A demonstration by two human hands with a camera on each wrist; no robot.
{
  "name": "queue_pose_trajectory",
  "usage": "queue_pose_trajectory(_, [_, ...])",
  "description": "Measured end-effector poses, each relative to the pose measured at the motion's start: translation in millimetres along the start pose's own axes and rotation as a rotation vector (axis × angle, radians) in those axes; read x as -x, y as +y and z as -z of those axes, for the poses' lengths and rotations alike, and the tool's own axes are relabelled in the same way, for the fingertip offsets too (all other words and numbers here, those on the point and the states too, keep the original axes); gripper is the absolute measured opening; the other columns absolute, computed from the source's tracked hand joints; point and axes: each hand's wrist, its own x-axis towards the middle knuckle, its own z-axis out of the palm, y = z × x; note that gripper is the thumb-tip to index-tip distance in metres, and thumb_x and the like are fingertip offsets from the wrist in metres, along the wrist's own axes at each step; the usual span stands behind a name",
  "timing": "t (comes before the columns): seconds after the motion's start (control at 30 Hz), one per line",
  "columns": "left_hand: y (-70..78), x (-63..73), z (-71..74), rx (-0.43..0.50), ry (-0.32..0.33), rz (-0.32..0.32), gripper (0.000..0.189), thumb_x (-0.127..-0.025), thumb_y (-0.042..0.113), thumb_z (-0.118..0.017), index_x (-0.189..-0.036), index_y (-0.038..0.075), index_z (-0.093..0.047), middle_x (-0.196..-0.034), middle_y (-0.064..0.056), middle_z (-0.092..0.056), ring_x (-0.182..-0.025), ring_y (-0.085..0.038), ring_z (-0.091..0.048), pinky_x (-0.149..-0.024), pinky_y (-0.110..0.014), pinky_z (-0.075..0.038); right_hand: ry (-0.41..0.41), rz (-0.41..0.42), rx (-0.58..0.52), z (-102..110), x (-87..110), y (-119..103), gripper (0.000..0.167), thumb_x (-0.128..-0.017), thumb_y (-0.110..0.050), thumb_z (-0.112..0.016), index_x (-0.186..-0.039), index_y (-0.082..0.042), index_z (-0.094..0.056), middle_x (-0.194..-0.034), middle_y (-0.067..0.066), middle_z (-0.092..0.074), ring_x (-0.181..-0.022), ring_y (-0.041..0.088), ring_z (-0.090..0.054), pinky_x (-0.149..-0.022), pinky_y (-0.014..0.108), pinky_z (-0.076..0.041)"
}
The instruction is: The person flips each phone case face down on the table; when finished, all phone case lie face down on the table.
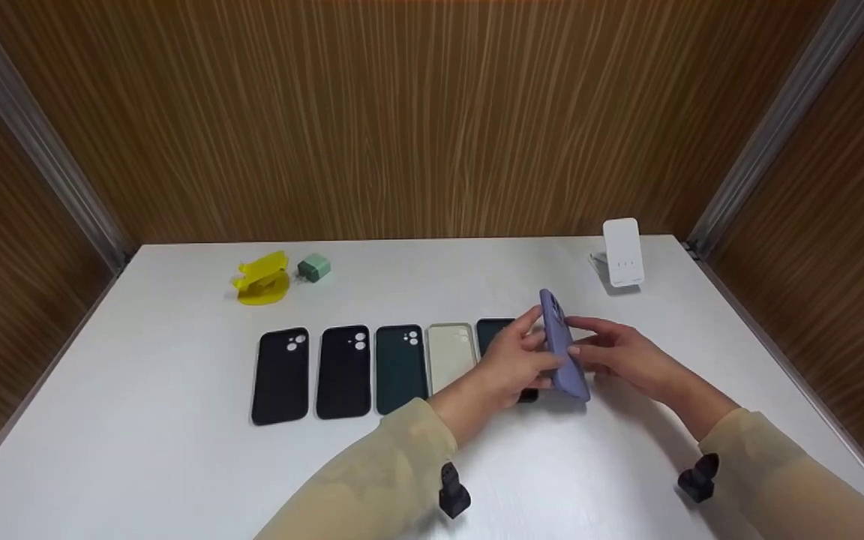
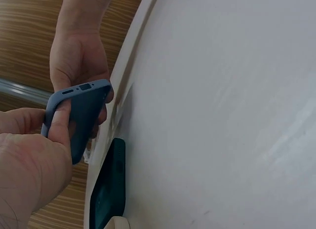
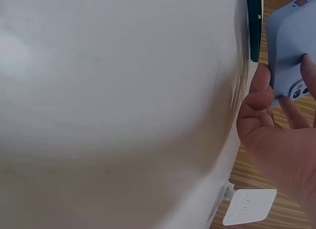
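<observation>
A lavender-blue phone case is held up on edge between both hands, above the right end of a row of cases. My left hand grips it with fingers and thumb on either side. My right hand pinches its other side, close to the camera cutouts, as the right wrist view also shows. In the left wrist view the hollow inside of the case and its port end face the camera. Under the left hand lies a dark teal phone case, partly covered; beside it is a cream phone case.
Farther left in the row lie a dark green case and two black cases. Behind stand a yellow folding stand, a green charger plug and a white phone stand. Wood-grain panels enclose the white table.
</observation>
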Motion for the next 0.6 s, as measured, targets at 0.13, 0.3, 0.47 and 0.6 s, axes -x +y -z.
queue_pose_trajectory(0.13, [0.3,-2.4,2.6,-0.011,0.011,-0.003,0.085,-0.092,-0.013,-0.071,-0.164,0.022,-0.042,-0.145,-0.011,-0.065,-0.115,-0.031,-0.072,-0.089,-0.051,-0.061,0.027,0.001,-0.016,-1,-0.3,0,0.075,-0.101,-0.036,-0.075,-0.165,-0.014,-0.04,-0.14,0.02,-0.062,-0.112,0.026,-0.065,-0.095,0.038,-0.053])
queue_pose_trajectory(0.3, [0.9,-6.2,6.4,-0.073,0.037,-0.032,0.076,-0.095,-0.008,-0.072,-0.162,0.016,-0.045,-0.128,-0.011,-0.074,-0.107,-0.027,-0.074,-0.086,-0.047,-0.062,0.083,0.016,-0.046,-2,-1.5,-1,0.078,-0.102,-0.032,-0.074,-0.166,-0.011,-0.036,-0.141,0.022,-0.061,-0.11,0.021,-0.067,-0.093,0.036,-0.055])
queue_pose_trajectory(0.47, [-3.5,-10.5,10.4,-0.207,0.09,-0.045,0.07,-0.095,-0.004,-0.075,-0.159,0.017,-0.052,-0.107,-0.004,-0.074,-0.091,-0.018,-0.072,-0.075,-0.037,-0.062,0.118,0.006,-0.015,-1,-1.9,0,0.078,-0.102,-0.03,-0.074,-0.167,-0.01,-0.034,-0.141,0.023,-0.061,-0.108,0.019,-0.066,-0.091,0.035,-0.055])
queue_pose_trajectory(0.6, [-6.9,-14.4,12.8,-0.264,0.131,-0.031,0.066,-0.095,-0.001,-0.077,-0.154,0.018,-0.058,-0.1,-0.001,-0.068,-0.082,-0.013,-0.064,-0.067,-0.028,-0.056,0.128,-0.004,0.032,1,-2.2,1,0.078,-0.102,-0.031,-0.074,-0.167,-0.01,-0.034,-0.142,0.023,-0.061,-0.109,0.022,-0.065,-0.089,0.034,-0.053])
